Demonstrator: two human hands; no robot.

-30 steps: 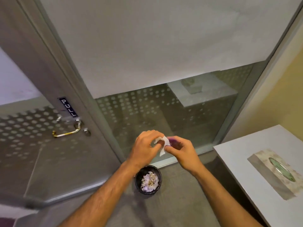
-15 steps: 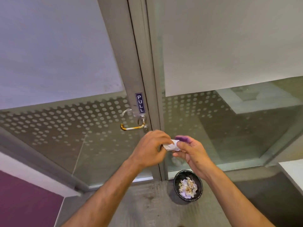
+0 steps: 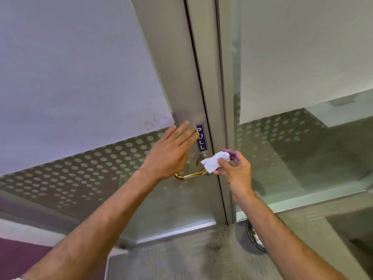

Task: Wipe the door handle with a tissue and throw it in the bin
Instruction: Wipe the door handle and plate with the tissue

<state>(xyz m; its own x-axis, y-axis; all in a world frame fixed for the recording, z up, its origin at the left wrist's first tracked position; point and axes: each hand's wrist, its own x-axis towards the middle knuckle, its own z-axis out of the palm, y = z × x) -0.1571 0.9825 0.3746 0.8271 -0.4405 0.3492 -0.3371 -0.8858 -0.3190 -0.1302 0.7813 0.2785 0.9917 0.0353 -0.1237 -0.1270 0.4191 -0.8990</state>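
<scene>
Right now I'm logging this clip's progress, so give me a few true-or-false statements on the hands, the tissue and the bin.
1. The right hand pinches the tissue. True.
2. The left hand grips the door handle. False: it is open, fingers spread flat by the PULL sign.
3. The tissue lies in the bin. False: it is held up at the handle's pivot end.
4. The bin stands on the floor, partly hidden by the right forearm. True.
5. The handle is black. False: it is brass-coloured.
</scene>
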